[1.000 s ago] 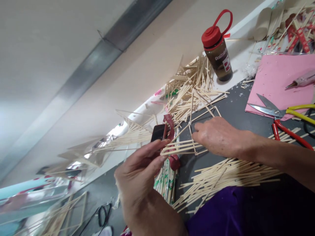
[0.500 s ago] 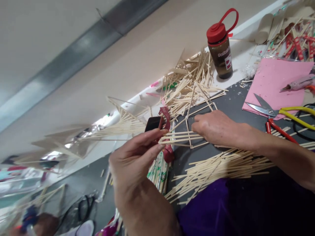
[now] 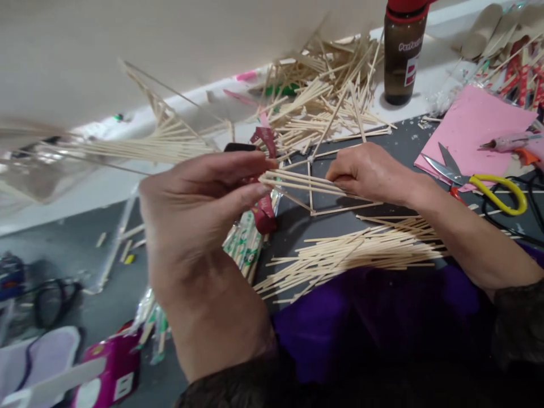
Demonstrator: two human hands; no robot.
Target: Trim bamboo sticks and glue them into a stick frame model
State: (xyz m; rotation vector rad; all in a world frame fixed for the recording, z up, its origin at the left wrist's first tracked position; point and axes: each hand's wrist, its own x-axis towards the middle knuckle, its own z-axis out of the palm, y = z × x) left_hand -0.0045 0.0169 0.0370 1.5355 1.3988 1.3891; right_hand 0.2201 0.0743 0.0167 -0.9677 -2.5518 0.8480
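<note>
Several thin wooden sticks (image 3: pixel 300 181) stretch between my two hands above the dark table. My left hand (image 3: pixel 195 209) pinches their left ends, which meet close together, between thumb and fingertips. Fingers curled, my right hand (image 3: pixel 368 173) grips the same sticks further right; its fingertips are partly hidden. Just behind and below them is a frame of joined sticks (image 3: pixel 311 195), and I cannot tell whether it touches the held ones. Beneath my hands lies a loose pile of sticks (image 3: pixel 365 249). A dark red ribbon (image 3: pixel 266 212) shows beside my left fingertips.
A brown bottle (image 3: pixel 403 62) stands by the wall, right of a heap of sticks (image 3: pixel 314 102). Scissors with yellow handles (image 3: pixel 501 192) and a glue gun (image 3: pixel 510 141) lie at right, near pink sheets (image 3: pixel 480 124). Wrapped chopsticks (image 3: pixel 244 241) are below my left hand.
The view has tilted and shifted, so the bottle and stick heap sit higher in the picture. Both hands still hold the sticks. More of the table's lower left shows now.
</note>
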